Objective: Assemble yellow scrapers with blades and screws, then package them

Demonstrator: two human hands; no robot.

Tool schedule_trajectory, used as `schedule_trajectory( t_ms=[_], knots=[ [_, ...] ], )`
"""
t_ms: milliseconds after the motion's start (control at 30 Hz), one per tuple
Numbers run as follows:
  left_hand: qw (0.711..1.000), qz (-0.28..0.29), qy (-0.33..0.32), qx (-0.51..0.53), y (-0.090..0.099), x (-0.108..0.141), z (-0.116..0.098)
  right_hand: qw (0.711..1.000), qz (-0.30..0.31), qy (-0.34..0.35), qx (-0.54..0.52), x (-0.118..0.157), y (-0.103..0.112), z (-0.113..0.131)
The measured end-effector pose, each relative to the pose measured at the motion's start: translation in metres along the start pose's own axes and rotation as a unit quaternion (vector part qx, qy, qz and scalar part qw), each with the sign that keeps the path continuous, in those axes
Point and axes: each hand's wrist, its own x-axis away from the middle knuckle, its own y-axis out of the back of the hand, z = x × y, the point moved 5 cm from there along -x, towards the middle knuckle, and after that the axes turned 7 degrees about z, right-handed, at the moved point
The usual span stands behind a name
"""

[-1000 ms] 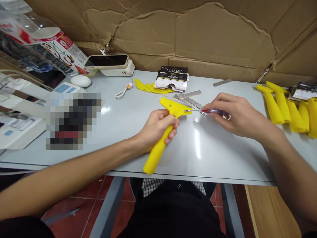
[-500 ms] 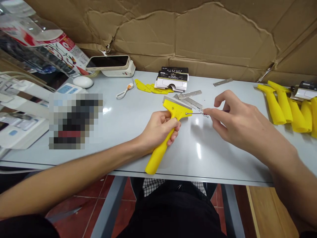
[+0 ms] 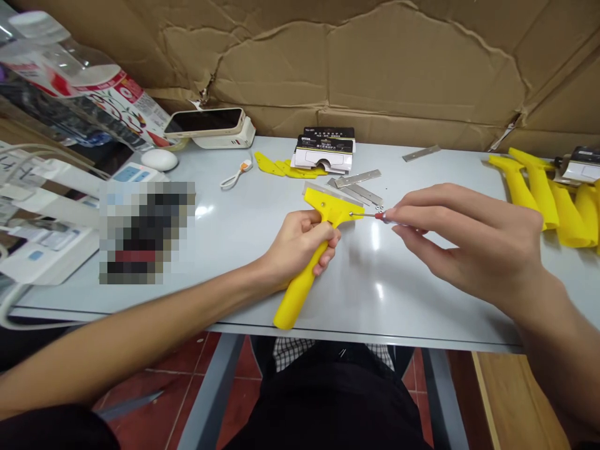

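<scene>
While the left hand [image 3: 297, 247] clamps the yellow scraper [image 3: 300, 292], the right hand [image 3: 473, 237] pinches a screwdriver [image 3: 379, 216], its tip at a screw [image 3: 351, 214] near the scraper head's end.

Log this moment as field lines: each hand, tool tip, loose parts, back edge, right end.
Left hand: grips yellow scraper by the handle, just below its head
Right hand: holds screwdriver in the fingertips
Tool tip: at the screw on the head's right side
Loose parts: blades behind the head, another farther right; small rings partly hidden
Back edge: boxes, phone
Right end: yellow handles
</scene>
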Motion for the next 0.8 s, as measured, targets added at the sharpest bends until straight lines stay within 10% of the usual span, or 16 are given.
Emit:
schedule_trajectory(
  t_ms=[800],
  knots=[
    [1.000, 0.015, 0.003, 0.018, 0.0000, -0.0006, -0.0011, 1.000, -0.021, 0.010, 0.003, -0.0037, -0.0053, -0.0078]
  ],
)
